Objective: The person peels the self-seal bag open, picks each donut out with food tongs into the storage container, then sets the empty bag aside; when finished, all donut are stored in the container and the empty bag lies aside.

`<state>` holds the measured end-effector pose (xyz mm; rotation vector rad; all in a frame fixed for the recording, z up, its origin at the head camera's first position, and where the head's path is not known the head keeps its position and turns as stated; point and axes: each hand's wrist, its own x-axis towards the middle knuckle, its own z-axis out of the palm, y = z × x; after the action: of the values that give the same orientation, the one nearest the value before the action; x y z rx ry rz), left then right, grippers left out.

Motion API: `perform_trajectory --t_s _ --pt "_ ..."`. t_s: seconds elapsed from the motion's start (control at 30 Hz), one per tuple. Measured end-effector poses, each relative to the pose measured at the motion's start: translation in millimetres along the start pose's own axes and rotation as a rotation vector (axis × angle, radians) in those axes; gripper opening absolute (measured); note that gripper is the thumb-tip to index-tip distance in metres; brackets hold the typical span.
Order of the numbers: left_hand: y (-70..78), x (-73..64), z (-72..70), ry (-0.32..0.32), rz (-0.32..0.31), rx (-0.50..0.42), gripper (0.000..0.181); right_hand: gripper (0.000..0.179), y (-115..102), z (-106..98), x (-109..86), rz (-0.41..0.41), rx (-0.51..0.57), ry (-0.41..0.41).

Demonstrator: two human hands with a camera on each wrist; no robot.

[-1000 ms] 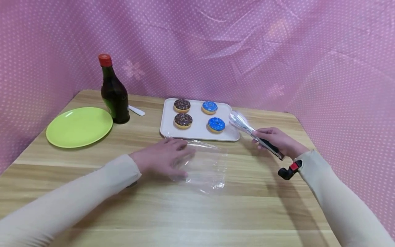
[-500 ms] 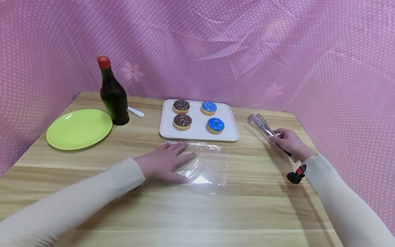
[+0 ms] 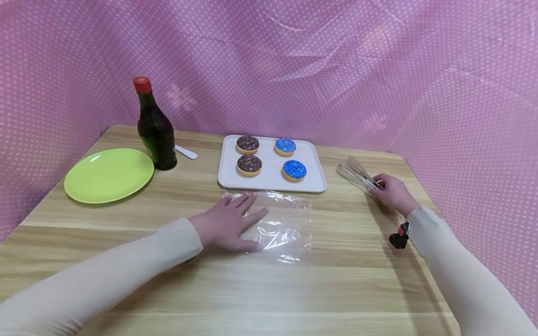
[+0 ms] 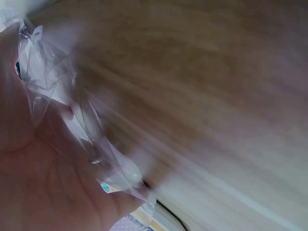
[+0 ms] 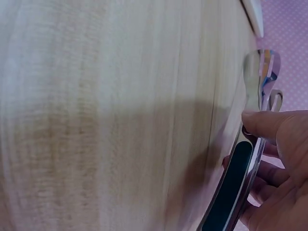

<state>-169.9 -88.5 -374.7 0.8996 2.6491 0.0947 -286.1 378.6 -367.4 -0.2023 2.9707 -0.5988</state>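
Fingers spread, my left hand (image 3: 229,226) rests on a clear plastic bag (image 3: 283,228) lying on the table in front of the tray. Crinkled film of the bag (image 4: 48,72) shows beside the palm in the left wrist view. To the right of the tray, my right hand (image 3: 394,195) grips metal tongs (image 3: 357,175), whose two ends stand slightly apart and point toward the back left. The right wrist view shows the thumb and fingers round the tongs, with a dark strip (image 5: 228,190) along the handle. Nothing is between the tong ends.
A white tray (image 3: 269,179) at the back holds two chocolate donuts (image 3: 249,165) and two blue donuts (image 3: 294,170). On the left are a green plate (image 3: 109,175), a dark bottle (image 3: 156,126) with a red cap, and a white handle (image 3: 186,151) behind it. A pink curtain (image 3: 269,70) hangs behind.
My right hand has carried the tongs right, away from the tray, and lower toward the table; the tong ends now spread wider. My left hand has settled on the bag, fingers spreading.
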Motion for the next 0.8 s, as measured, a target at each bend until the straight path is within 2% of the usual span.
perform_trajectory --t_s 0.3,0.4,0.47,0.6,0.7,0.8 --pt "8.1 0.5 1.7 0.038 -0.017 0.068 0.092 0.037 -3.9 0.8 4.1 -0.036 -0.052 -0.011" --pt "8.8 1.5 -0.8 0.042 -0.019 0.065 0.092 0.037 -5.0 -1.4 5.6 -0.04 -0.068 -0.028" --pt "8.6 2.4 -3.5 0.041 -0.021 0.05 0.092 0.042 -6.8 -3.7 6.0 -0.038 -0.084 -0.052" --pt "8.0 3.3 -7.5 0.04 -0.014 0.003 0.092 0.062 -14.4 -8.1 4.3 -0.018 -0.125 -0.098" --pt "6.6 3.5 -10.4 0.051 -0.008 -0.027 0.087 0.072 -28.9 -8.0 1.4 -0.034 -0.157 -0.081" --pt "3.0 4.9 -14.7 0.112 0.027 -0.012 0.077 0.071 -52.1 -4.6 -2.0 -0.128 -0.179 -0.004"
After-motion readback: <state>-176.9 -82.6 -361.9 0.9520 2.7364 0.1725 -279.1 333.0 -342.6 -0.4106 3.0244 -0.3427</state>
